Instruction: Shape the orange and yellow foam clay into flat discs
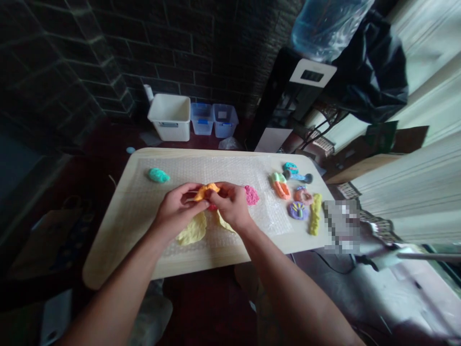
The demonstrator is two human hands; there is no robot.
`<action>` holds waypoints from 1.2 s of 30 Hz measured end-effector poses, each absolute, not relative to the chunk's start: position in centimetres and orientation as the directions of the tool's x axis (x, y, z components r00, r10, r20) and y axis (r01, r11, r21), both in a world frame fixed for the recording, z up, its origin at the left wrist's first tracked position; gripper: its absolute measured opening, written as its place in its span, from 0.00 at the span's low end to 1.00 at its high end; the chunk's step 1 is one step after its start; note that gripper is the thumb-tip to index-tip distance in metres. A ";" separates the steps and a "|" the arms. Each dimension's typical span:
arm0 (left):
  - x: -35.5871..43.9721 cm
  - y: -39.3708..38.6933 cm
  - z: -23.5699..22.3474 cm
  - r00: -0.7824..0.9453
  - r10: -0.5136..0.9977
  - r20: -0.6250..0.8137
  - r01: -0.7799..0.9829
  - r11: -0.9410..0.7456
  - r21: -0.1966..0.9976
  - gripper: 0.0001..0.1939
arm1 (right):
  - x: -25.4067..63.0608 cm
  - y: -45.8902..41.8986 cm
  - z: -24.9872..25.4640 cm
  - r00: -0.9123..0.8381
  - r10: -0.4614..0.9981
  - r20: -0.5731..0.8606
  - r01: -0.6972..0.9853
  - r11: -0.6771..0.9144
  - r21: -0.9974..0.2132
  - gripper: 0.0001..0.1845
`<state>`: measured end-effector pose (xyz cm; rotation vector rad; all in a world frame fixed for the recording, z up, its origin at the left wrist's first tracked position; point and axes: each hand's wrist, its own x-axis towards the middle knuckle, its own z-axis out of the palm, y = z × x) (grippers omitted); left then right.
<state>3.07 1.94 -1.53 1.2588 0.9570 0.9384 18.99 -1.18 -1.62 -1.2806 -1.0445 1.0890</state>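
Above the middle of the table, my left hand (180,204) and my right hand (232,202) both pinch an orange piece of modelling clay (207,191). My right thumb presses on its front. Beneath my hands a bit of red clay shows, mostly hidden. A flattened pale yellow clay piece (193,228) lies under my left wrist, and another yellow piece (224,222) is partly covered by my right hand. Just right of my right hand sits a pink clay lump (251,195). Farther left on the bubble wrap (230,168) rests a green clay lump (158,175).
At the table's right lie several shaped clay pieces, including an orange-and-green one (281,186), a purple disc (297,210) and a yellow strip (315,214). Behind the table (118,240) stand a white bin (169,117), two blue bins (225,120) and a water dispenser (288,96).
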 end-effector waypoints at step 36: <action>3.2 1.6 -0.6 0.196 0.970 -0.145 -0.325 0.204 0.923 0.09 | 19.3 -1.6 -2.1 0.167 0.955 0.244 0.158 0.218 -0.963 0.27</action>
